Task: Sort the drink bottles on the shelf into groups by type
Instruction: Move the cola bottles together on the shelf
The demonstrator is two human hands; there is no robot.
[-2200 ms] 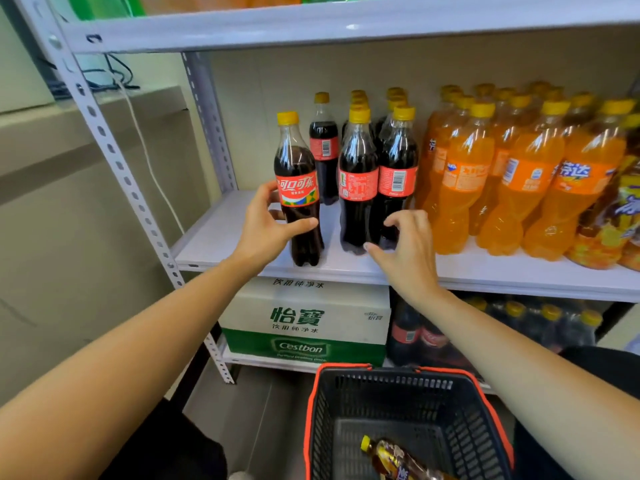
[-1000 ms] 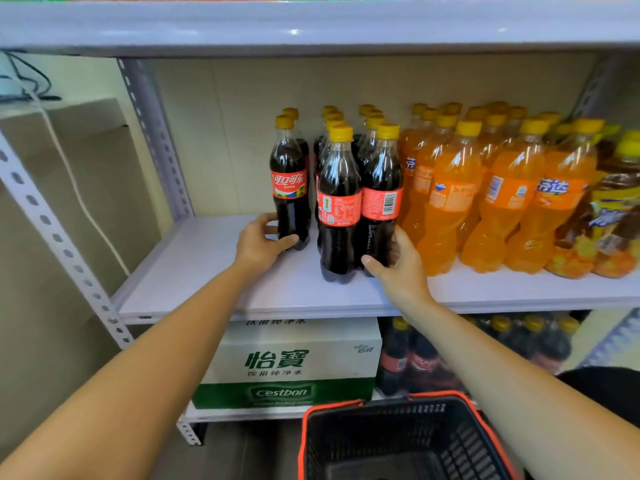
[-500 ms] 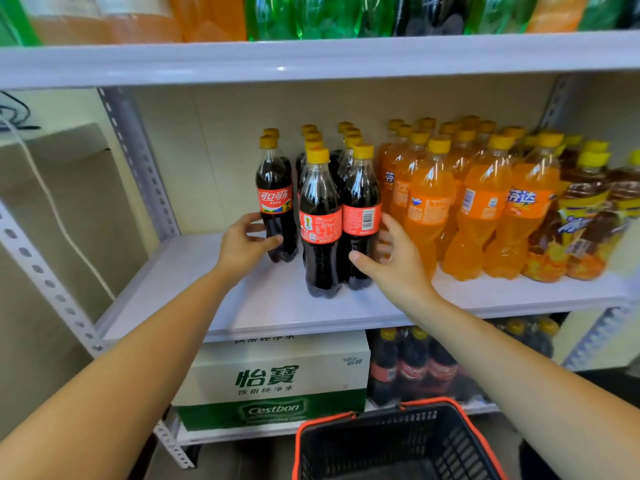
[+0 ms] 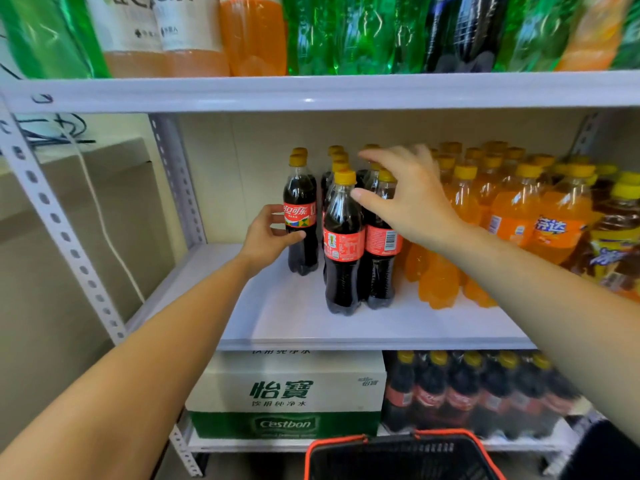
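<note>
Open room: the shelf board (image 4: 294,313) is bare in front of the bottles and off to the left, up to the grey post (image 4: 176,181).
Edges: the upper shelf (image 4: 311,91) hangs low over the caps; the board's front lip runs just below the front bottles.
Lone cola bottle (image 4: 300,216): dark drink, yellow cap, red label facing me. It stands upright on the left, a narrow gap away from the rest.
Cola cluster (image 4: 343,244): upright and packed tight in rows running to the back, two red-labelled bottles in front.
Orange soda bottles (image 4: 512,209): crowded right against the cluster's right side; brown tea bottles (image 4: 620,230) are at the far right.
My left hand (image 4: 268,237): fingers curled round the lone cola bottle at label height, thumb across its front.
My right hand (image 4: 412,195): fingers spread and holding nothing, over the cluster's caps, thumb by the front bottle's neck. I cannot tell if it touches.
Change: half a second ago my right hand was low on the cluster's front right bottle; now it is up at cap height. My left hand has slid up from the lone bottle's base to its label.
Below: a water carton (image 4: 287,393), more cola (image 4: 464,393), and a basket (image 4: 398,455) rim.
</note>
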